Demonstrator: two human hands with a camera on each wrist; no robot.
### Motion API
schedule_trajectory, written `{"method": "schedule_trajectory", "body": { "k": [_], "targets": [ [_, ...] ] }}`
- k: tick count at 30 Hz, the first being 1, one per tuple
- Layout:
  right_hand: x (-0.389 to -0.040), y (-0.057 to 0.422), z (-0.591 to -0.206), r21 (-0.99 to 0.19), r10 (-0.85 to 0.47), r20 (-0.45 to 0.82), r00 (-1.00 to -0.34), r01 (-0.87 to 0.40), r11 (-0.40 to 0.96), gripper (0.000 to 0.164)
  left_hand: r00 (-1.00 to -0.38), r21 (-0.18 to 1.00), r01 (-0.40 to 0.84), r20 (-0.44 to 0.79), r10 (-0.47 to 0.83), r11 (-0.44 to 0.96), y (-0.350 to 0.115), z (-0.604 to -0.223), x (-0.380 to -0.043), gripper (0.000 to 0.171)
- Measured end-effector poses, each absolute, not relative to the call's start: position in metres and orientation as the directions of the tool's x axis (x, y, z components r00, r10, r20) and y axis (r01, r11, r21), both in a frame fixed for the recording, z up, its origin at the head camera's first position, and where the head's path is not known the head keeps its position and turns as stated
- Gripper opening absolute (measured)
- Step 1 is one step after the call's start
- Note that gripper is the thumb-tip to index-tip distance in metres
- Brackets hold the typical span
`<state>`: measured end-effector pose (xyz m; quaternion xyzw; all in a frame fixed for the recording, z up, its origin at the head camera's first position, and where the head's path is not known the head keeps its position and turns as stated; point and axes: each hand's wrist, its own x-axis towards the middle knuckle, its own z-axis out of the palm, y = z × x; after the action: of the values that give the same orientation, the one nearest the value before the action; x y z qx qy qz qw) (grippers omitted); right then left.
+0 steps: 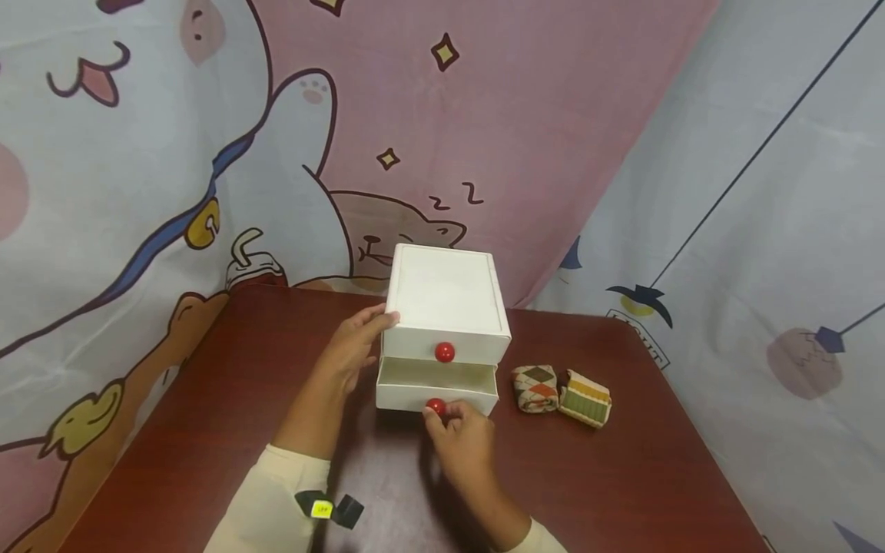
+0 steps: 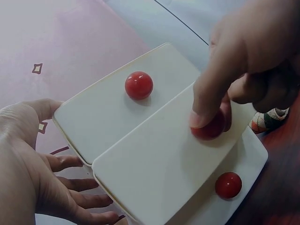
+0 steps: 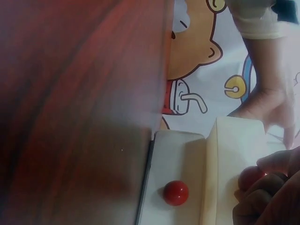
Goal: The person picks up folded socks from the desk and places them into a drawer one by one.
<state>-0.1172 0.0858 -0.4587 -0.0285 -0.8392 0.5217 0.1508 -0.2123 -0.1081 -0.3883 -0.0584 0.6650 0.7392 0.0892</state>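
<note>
A small white drawer cabinet (image 1: 448,288) with round red knobs stands on the table. Its middle drawer (image 1: 437,375) is pulled partway out, and the part of its inside that shows holds nothing. My right hand (image 1: 465,445) pinches that drawer's red knob (image 2: 209,126) between thumb and fingers. Against the cabinet's left side rests my left hand (image 1: 351,346), its thumb at the top edge and its fingers spread along the side wall. The top drawer's knob (image 2: 138,86) and the bottom drawer's knob (image 3: 176,193) are untouched; both those drawers are closed.
Right of the cabinet, a rolled argyle-patterned cloth bundle (image 1: 535,389) lies beside a green, yellow and white one (image 1: 585,399). The dark red-brown table (image 1: 622,476) meets a cartoon-printed fabric backdrop (image 1: 525,115) behind and at the sides.
</note>
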Motion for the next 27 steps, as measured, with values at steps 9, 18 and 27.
{"method": "schedule_trajectory", "body": {
  "k": [9, 18, 27],
  "targets": [
    [-0.099, 0.092, -0.450, -0.888, 0.140, 0.134, -0.981, -0.056, 0.456, 0.024, -0.978, 0.973, -0.206, -0.201, 0.050, -0.109, -0.109, -0.386, -0.211, 0.066],
    [-0.086, 0.101, -0.446, -0.846, 0.048, 0.174, -0.984, -0.124, 0.518, 0.023, -0.977, 0.972, -0.211, -0.207, 0.054, -0.103, -0.109, -0.387, -0.211, 0.063],
    [-0.077, 0.106, -0.443, -0.784, -0.045, 0.180, -0.983, -0.171, 0.596, 0.019, -0.975, 0.970, -0.221, -0.217, 0.056, -0.096, -0.108, -0.388, -0.211, 0.062]
  ]
}}
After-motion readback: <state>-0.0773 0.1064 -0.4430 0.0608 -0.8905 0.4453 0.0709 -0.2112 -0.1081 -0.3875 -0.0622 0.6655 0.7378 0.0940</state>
